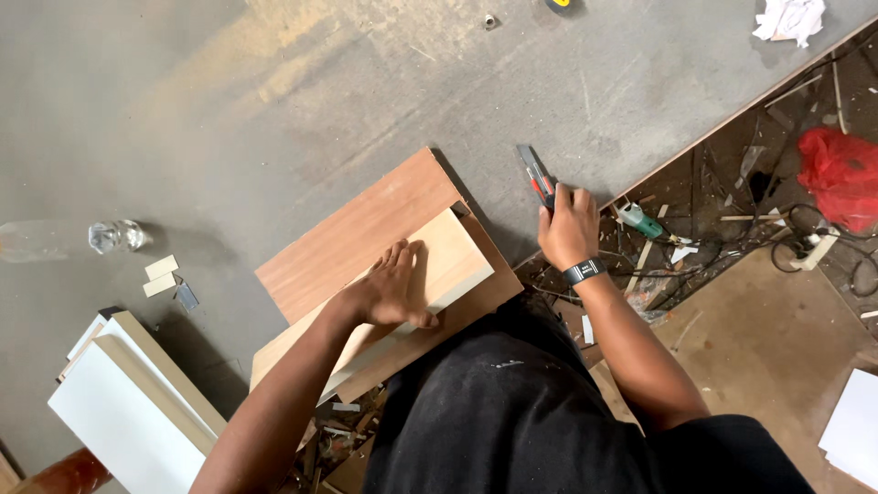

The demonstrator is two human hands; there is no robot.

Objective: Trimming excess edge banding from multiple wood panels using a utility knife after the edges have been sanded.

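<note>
With the left hand [395, 291] pressed flat on the pale board [437, 274] and the right hand [567, 229] clenching a utility knife [536, 176], a slipping blade could cut those spread fingers.

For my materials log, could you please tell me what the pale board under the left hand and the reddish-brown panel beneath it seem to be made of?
The pale rectangular board looks like light wood or laminated board: smooth, matte, faint grain. The reddish-brown flat panel seems wood-grain laminate or veneer, streaked and even. The left hand rests on the pale board.
</note>
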